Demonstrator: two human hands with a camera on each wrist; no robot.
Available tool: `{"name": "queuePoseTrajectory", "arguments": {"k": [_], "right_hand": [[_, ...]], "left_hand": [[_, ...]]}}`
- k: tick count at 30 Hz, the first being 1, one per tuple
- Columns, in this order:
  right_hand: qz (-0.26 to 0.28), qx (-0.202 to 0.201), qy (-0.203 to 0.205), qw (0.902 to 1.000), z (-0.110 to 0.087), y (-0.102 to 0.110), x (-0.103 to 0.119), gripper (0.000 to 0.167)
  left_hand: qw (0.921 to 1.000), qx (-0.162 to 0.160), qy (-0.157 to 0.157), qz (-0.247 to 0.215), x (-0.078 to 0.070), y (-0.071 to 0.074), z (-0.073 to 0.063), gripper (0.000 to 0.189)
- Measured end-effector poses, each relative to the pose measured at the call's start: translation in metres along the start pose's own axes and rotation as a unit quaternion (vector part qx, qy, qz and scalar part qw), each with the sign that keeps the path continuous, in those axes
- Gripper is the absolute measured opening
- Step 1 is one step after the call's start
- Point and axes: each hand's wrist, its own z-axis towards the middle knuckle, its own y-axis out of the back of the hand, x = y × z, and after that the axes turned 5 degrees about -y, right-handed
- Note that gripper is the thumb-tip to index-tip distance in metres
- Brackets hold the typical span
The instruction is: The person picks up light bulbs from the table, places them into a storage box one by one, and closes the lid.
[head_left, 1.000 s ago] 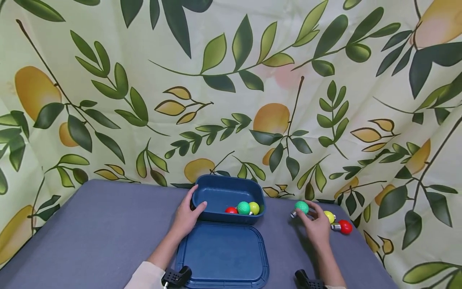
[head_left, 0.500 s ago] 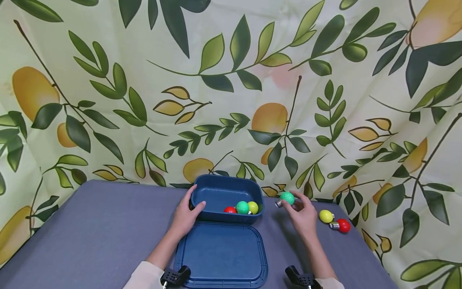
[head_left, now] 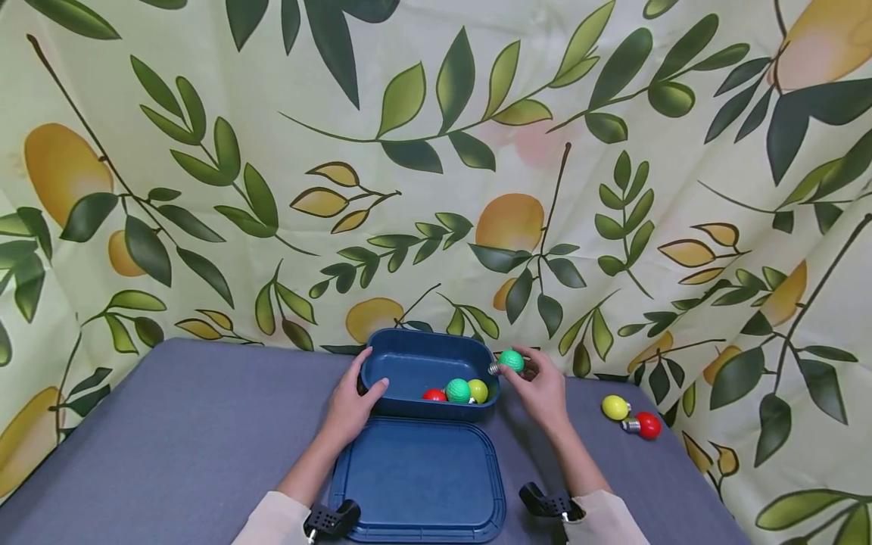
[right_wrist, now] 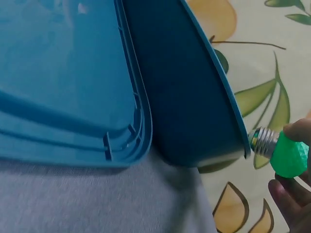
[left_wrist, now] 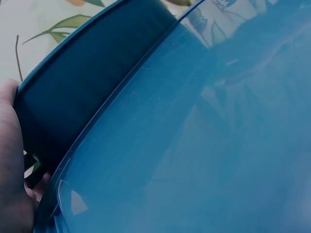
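Observation:
A green light bulb (head_left: 510, 361) with a silver screw base is pinched between the thumb and fingers of my right hand (head_left: 541, 386), its base pointing left at the right rim of the blue box (head_left: 402, 363). In the right wrist view the bulb (right_wrist: 289, 155) shows close beside the box's edge. My left hand (head_left: 350, 397) grips the box's left end, thumb over the front rim and fingers along the side. Inside the box, at its right front, lie a red bulb (head_left: 434, 395), a green bulb (head_left: 458, 390) and a yellow bulb (head_left: 478, 390).
The blue lid (head_left: 418, 481) lies flat on the grey table (head_left: 204, 439), right in front of the box. A loose yellow bulb (head_left: 616, 407) and a loose red bulb (head_left: 649, 425) lie near the table's right edge. A leaf-patterned cloth (head_left: 409, 189) hangs behind.
My right hand has carried the green bulb leftward from beside the loose yellow and red bulbs to the box's right rim. The left hand has stayed on the box.

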Motion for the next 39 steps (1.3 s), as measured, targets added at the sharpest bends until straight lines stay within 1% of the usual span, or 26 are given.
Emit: {"name": "queuePoseTrajectory", "arguments": {"k": [6,9,17,22,26,29,33,39], "right_hand": [[-0.008,0.002,0.017,0.9998,0.003,-0.008,0.001,0.042],[-0.007,0.007,0.033,0.9994,0.004,-0.013,0.001,0.039],[-0.009,0.026,0.063,0.9976,0.012,-0.024,0.009,0.039],[-0.038,0.054,0.078,0.9947,0.014,-0.034,0.013,0.041],[-0.073,0.059,0.087,0.9917,0.014,-0.041,0.012,0.039],[-0.095,0.058,0.078,0.9908,0.013,-0.042,0.013,0.037],[-0.117,0.07,0.052,0.9892,0.011,-0.042,0.015,0.037],[-0.144,0.085,0.034,0.9854,0.011,-0.043,0.014,0.039]], "left_hand": [[1.0,0.004,-0.004,-0.006,0.0,-0.004,0.002,0.067],[0.9999,0.005,-0.006,-0.011,0.001,-0.005,0.002,0.067],[0.9999,-0.002,-0.009,-0.012,0.006,0.0,0.002,0.068],[0.9999,-0.005,0.0,-0.014,0.009,0.004,0.0,0.068],[0.9999,-0.001,0.005,-0.01,0.01,0.005,0.0,0.068],[1.0,0.004,0.005,-0.005,0.009,0.004,0.001,0.069],[0.9999,0.008,0.005,-0.006,0.007,0.003,0.001,0.069],[0.9999,0.008,0.006,-0.01,0.005,0.002,0.002,0.068]]}}
